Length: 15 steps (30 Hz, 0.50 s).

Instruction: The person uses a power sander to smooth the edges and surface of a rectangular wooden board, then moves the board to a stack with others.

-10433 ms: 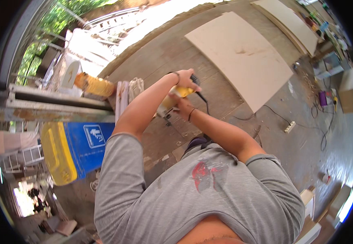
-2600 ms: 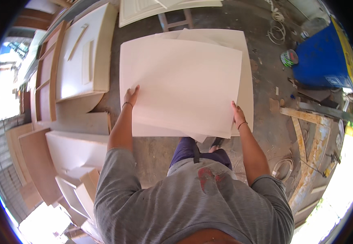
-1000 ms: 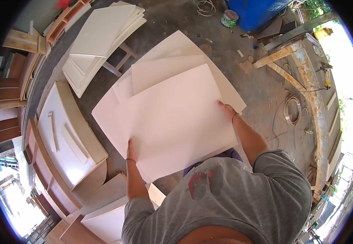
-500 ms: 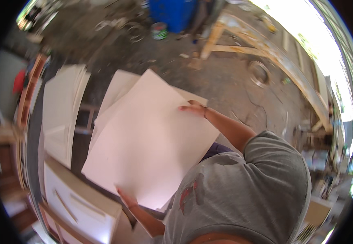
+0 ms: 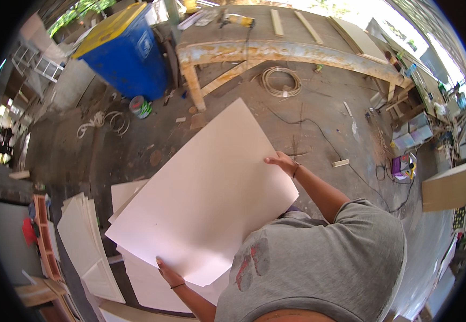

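Observation:
A large flat white board (image 5: 201, 188) is held in front of me at a tilt, against my body. My right hand (image 5: 282, 162) grips its far right edge, with the thumb on top and the other fingers tucked beneath. At the near left edge my left hand (image 5: 169, 272) clasps it the same way, its fingers partly hidden by the board. A second edge shows just under the near corner, so there may be more than one sheet. Other white boards (image 5: 152, 290) lie below, partly covered by the held one.
A stack of white panels (image 5: 91, 252) lies at the left. Beyond stand a blue bin (image 5: 131, 59) with a yellow lid and a long wooden workbench (image 5: 297, 52) bearing a yellow power tool (image 5: 239, 20). A coiled hose (image 5: 280, 81) and a dark cable (image 5: 327, 134) lie on the floor.
My view and body have turned to the right. The board has come along in both hands, away from the boards below, and more of the workbench and bin shows.

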Motion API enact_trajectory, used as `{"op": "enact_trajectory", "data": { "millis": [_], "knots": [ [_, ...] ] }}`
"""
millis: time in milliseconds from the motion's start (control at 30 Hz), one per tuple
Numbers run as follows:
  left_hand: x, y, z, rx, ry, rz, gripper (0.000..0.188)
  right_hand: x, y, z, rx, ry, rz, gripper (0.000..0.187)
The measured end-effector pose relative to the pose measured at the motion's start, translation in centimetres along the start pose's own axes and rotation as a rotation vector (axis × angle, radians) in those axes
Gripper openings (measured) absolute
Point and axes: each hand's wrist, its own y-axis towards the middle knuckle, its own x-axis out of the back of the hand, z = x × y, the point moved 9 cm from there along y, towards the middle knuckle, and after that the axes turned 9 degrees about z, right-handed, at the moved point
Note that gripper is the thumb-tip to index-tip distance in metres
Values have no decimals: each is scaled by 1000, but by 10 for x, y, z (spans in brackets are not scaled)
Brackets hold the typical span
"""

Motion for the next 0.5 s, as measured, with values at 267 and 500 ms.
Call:
{"op": "enact_trajectory", "data": {
  "millis": [267,500],
  "knots": [
    [-208,64,0,105,-26,251,67,197,-121,-32,186,248,-290,63],
    [-424,106,-60,-162,329,563,71,337,-188,-72,377,454,-565,50]
  ]
}}
